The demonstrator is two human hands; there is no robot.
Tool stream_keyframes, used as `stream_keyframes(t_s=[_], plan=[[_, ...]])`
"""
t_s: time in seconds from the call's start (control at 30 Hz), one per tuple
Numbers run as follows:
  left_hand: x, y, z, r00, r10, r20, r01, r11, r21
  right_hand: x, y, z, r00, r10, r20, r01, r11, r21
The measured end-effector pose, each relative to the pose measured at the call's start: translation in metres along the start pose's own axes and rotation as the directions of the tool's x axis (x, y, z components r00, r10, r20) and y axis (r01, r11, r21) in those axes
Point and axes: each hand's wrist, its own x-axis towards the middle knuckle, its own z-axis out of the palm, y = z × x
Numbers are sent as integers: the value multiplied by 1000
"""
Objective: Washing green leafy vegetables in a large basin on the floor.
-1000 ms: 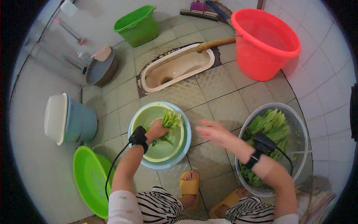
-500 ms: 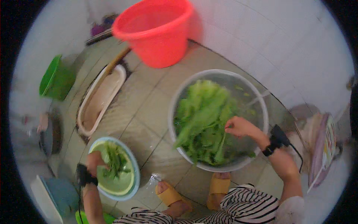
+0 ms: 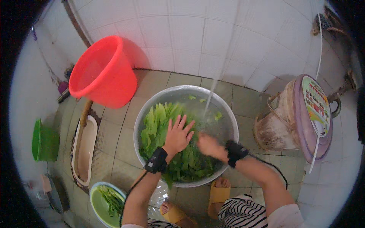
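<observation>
A wide metal basin (image 3: 226, 131) stands on the floor, with a heap of leafy greens (image 3: 157, 116) filling its left and near parts. My left hand (image 3: 177, 136) lies on the leaves, its fingers spread and nothing gripped. Beside it, at the right edge of the heap, is my right hand (image 3: 210, 146). Motion blurs its fingers, so their hold on any leaf is hidden. A thin stream of water (image 3: 211, 95) falls into the basin behind my hands. Small leaf bits (image 3: 218, 116) float at the far right.
Lower left, a green bowl (image 3: 99, 203) with greens sits inside a light blue one. A red bucket (image 3: 125, 85) stands beyond a squat toilet (image 3: 81, 150). A green bin (image 3: 45, 140) is left; a lidded, stained bucket (image 3: 276, 127) is right, near the tiled wall (image 3: 186, 41).
My left hand has left the small green bowl and come over the leaves in the metal basin. My right hand stays at the heap. The view has shifted, and a water stream now shows.
</observation>
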Motion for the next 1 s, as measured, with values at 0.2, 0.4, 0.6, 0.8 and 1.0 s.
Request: stream_keyframes(t_s=[0.2,0.4,0.6,0.8,1.0], plan=[[-22,-15,14,970,-190,150,180,981,72,-16,-15,26,983,-177,47,176,984,23],[-51,-25,42,941,-265,212,224,954,197,-5,43,-37,992,73,-103,-33,936,349],[-65,-42,14,944,-306,125,282,943,178,0,-81,-276,647,214,-731,380,741,553],[-19,-40,-12,799,-290,527,386,919,-79,-44,-177,-521,318,13,-948,835,469,287],[-28,-63,-50,861,-336,381,440,868,-230,-48,-209,-578,266,-38,-963,847,487,215]])
